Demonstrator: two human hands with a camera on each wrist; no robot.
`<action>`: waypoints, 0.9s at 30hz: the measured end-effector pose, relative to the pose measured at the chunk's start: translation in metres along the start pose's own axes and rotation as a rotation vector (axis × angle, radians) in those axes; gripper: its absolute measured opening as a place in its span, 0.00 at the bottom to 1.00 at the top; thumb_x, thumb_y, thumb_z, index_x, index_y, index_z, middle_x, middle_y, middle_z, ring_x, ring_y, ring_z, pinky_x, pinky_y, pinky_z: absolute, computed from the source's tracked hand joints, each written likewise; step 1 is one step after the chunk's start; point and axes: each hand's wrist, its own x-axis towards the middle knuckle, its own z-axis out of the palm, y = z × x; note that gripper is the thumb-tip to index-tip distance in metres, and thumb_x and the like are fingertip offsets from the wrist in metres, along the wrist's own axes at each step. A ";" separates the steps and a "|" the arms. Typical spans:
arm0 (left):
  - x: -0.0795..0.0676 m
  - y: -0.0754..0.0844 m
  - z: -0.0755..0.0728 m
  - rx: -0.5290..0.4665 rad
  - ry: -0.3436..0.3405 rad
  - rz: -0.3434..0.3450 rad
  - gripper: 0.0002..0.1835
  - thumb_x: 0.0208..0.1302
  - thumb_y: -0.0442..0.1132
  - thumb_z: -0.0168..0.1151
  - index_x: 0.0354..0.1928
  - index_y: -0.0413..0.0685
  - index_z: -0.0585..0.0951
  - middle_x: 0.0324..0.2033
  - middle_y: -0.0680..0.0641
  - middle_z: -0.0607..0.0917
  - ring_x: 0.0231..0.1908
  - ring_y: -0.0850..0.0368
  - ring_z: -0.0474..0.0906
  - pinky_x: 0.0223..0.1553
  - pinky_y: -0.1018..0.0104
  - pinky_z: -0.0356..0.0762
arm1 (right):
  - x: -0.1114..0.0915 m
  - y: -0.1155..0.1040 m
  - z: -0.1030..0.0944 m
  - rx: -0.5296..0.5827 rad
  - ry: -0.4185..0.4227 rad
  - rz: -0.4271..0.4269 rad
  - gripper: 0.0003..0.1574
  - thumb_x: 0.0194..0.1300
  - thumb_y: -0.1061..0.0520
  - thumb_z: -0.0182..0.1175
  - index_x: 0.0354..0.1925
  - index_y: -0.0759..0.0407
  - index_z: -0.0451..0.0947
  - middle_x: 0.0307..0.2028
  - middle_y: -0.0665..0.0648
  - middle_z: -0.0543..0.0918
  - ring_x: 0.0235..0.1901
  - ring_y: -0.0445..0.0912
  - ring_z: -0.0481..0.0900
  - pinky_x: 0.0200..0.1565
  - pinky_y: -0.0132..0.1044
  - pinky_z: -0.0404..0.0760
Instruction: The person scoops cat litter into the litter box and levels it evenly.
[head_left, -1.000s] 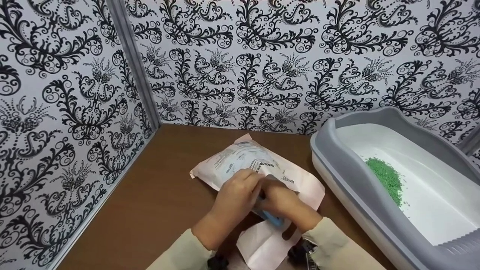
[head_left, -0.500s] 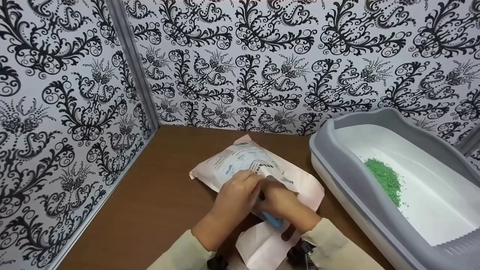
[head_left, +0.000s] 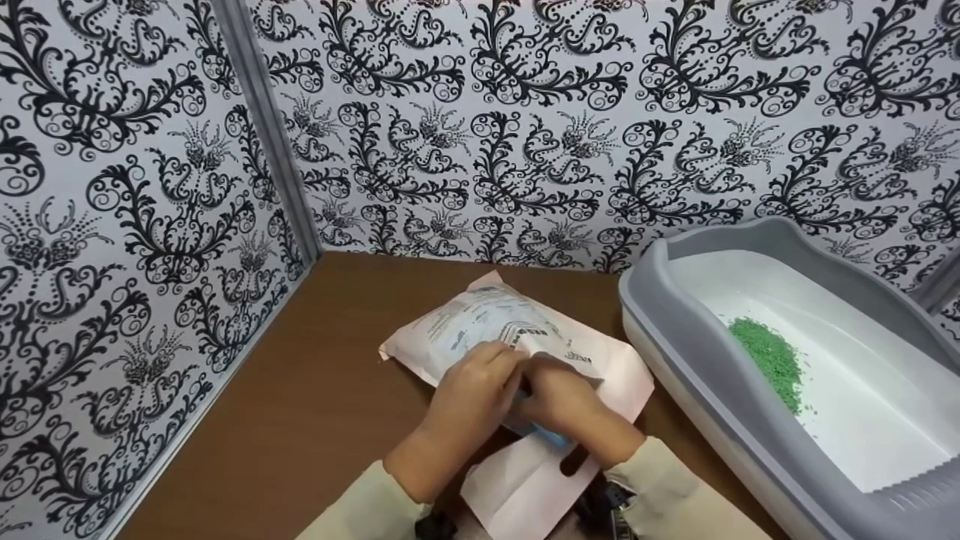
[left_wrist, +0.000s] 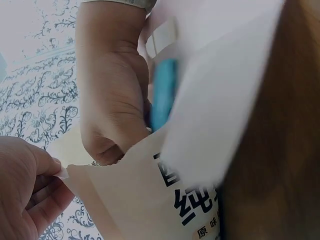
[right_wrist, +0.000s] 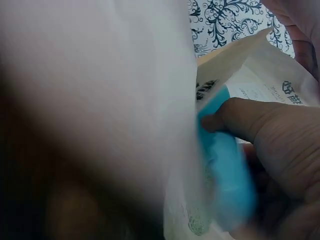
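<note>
A pale pink plastic bag (head_left: 457,322) with dark lettering lies on the brown table. My left hand (head_left: 476,382) pinches the bag's torn or cut edge between thumb and fingers, best seen in the left wrist view, where that hand (left_wrist: 25,187) sits at the lower left. Close beside it, my right hand (head_left: 559,401) grips a blue-handled tool (right_wrist: 222,155), thumb (right_wrist: 240,117) lying on its side. The tool's working end is hidden, so its exact kind cannot be told. A loose flap with a handle slot (head_left: 525,480) hangs toward me.
To the right stands a grey-rimmed white litter tray (head_left: 675,337), with a heap of green granules (head_left: 769,360) inside. Patterned wall panels (head_left: 465,127) close off the back and left of the brown table (head_left: 300,390).
The right hand and blue tool have shifted only slightly, and less of the blue shows now. The bag's near flap has moved a little to the left.
</note>
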 end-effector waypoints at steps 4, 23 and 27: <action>0.000 0.000 -0.001 0.012 -0.003 0.001 0.09 0.62 0.28 0.71 0.42 0.46 0.88 0.38 0.50 0.87 0.41 0.56 0.85 0.45 0.68 0.86 | 0.000 -0.001 -0.002 0.010 0.001 0.054 0.15 0.50 0.53 0.73 0.37 0.54 0.84 0.37 0.53 0.84 0.35 0.47 0.79 0.40 0.47 0.82; 0.001 0.000 -0.001 -0.003 -0.013 -0.004 0.08 0.65 0.31 0.71 0.45 0.46 0.87 0.37 0.50 0.86 0.40 0.58 0.84 0.44 0.70 0.85 | -0.020 -0.001 -0.015 -0.023 0.120 0.009 0.13 0.49 0.53 0.72 0.24 0.45 0.75 0.25 0.41 0.76 0.26 0.39 0.72 0.31 0.35 0.73; 0.000 0.000 -0.002 0.000 -0.024 -0.006 0.09 0.64 0.30 0.71 0.45 0.45 0.87 0.38 0.49 0.87 0.40 0.58 0.85 0.44 0.71 0.86 | -0.026 0.000 -0.019 -0.007 0.110 0.037 0.15 0.48 0.54 0.72 0.21 0.46 0.72 0.21 0.42 0.74 0.23 0.39 0.70 0.27 0.34 0.70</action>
